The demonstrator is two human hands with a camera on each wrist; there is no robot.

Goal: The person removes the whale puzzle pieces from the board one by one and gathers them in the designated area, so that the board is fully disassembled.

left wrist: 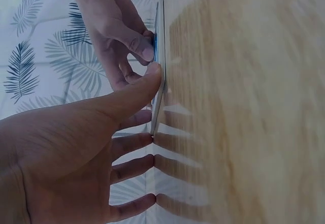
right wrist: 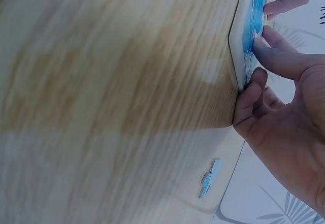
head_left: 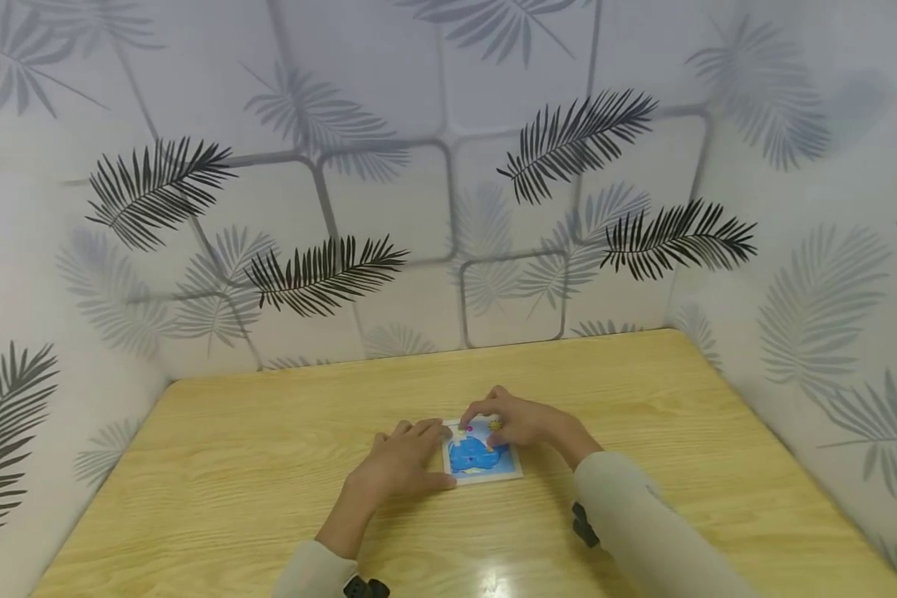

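A small flat picture puzzle (head_left: 484, 479) with a white border and a blue animal picture lies on the table. My left hand (head_left: 399, 461) rests at its left side with spread, fairly straight fingers. The left thumb (left wrist: 152, 76) touches the near edge, while several fingertips stand on the table beside the board. Over the upper right part of the picture, my right hand (head_left: 526, 419) bends down and pinches a blue puzzle piece (right wrist: 248, 28) between thumb and index finger. Its other fingers curl at the board's right edge (right wrist: 241, 79). The right hand partly hides the picture.
The wooden table (head_left: 269, 465) reaches back to a wall (head_left: 389, 208) with a leaf pattern, which also runs along both sides. A small blue and white patch (right wrist: 207, 179) shows on the table in the right wrist view. Dark wrist straps (head_left: 585, 525) sit at both sleeves.
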